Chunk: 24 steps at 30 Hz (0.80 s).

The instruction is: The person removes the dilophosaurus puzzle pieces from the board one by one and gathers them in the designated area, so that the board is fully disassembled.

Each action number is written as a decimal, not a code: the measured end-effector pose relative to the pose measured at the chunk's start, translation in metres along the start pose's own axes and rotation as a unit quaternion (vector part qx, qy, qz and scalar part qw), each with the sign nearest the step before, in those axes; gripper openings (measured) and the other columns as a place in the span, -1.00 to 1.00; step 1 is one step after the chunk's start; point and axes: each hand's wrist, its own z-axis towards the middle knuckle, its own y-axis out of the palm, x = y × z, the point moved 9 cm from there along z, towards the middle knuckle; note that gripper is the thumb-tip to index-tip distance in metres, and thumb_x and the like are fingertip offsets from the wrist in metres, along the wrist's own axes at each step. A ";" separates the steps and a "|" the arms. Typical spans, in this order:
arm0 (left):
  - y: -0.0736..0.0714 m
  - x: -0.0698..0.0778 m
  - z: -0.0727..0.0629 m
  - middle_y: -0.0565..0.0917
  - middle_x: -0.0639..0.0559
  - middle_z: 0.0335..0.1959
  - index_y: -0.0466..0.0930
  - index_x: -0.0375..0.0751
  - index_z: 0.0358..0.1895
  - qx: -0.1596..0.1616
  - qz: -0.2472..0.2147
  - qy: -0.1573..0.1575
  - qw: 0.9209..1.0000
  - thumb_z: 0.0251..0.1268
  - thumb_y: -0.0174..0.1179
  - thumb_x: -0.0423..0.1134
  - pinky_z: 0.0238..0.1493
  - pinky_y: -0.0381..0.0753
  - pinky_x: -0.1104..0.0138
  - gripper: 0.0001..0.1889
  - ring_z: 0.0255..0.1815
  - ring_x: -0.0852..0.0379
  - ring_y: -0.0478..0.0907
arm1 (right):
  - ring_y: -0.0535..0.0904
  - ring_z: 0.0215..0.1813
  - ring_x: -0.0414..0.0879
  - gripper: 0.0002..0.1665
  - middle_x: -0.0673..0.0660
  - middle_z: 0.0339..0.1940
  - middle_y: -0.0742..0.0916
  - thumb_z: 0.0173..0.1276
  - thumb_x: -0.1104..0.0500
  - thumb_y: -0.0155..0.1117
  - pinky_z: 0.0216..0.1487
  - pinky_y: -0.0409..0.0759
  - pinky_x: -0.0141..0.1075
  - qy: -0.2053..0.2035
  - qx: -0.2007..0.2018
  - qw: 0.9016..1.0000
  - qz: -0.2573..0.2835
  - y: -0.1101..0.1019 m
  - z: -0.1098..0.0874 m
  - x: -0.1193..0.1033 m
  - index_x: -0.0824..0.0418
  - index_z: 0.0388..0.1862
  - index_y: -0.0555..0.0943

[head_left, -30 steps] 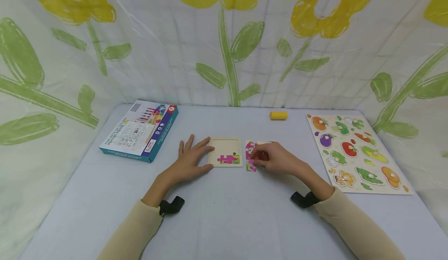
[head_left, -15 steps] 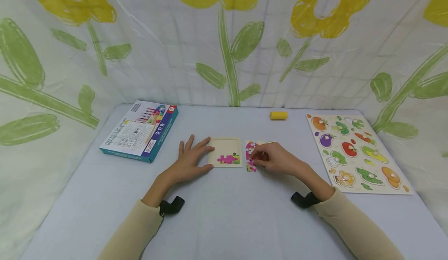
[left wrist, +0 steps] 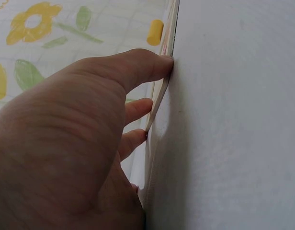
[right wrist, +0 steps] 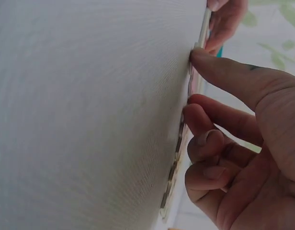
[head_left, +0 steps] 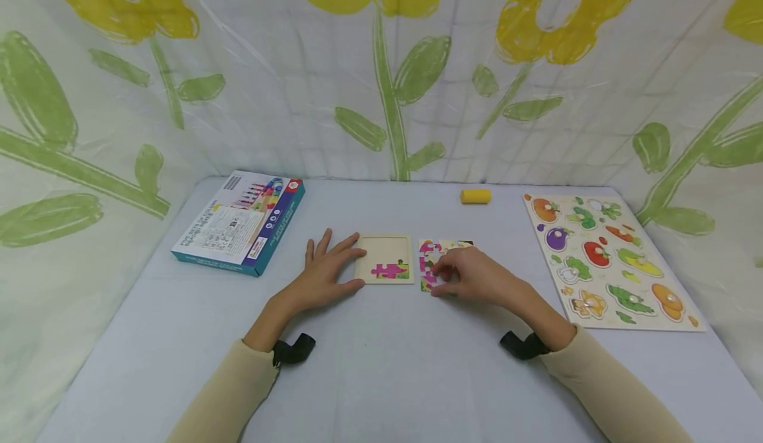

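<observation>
A shallow square wooden puzzle tray [head_left: 381, 244] lies mid-table, with joined pink and green jigsaw pieces [head_left: 390, 271] in its lower right corner. My left hand [head_left: 324, 281] rests at the tray's left edge, fingers spread, thumb at the lower corner. In the left wrist view its thumb and fingertips touch the tray's edge [left wrist: 159, 98]. Right of the tray lies a patch of pink, white and green jigsaw pieces [head_left: 426, 251], partly hidden under my right hand [head_left: 477, 274]. That hand's thumb and curled index finger pinch a jigsaw piece [right wrist: 193, 81] at the patch's lower left; its outline is partly covered.
A teal and white box [head_left: 238, 224] lies at the left. A yellow cylinder [head_left: 475, 196] lies toward the back. On the right is a wooden vegetable puzzle board [head_left: 614, 264] with knobbed pieces. A flower-patterned curtain [head_left: 268, 98] hangs behind the table.
My right hand has shifted slightly right and its thumb has moved down, apart from the index fingertip. More of the jigsaw patch shows. The left hand and tray stay put.
</observation>
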 end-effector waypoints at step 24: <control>0.000 0.001 0.000 0.14 -0.05 0.77 0.49 0.00 0.50 0.002 0.001 0.001 1.000 0.42 0.33 0.02 0.60 -0.56 -0.49 -0.37 0.78 -0.47 -0.38 | 0.54 -0.24 -0.20 -0.67 -0.12 -0.28 0.74 0.29 -0.01 0.62 -0.25 0.56 -0.42 -0.014 0.005 1.000 -0.016 0.000 -0.002 -0.005 0.04 -0.02 0.79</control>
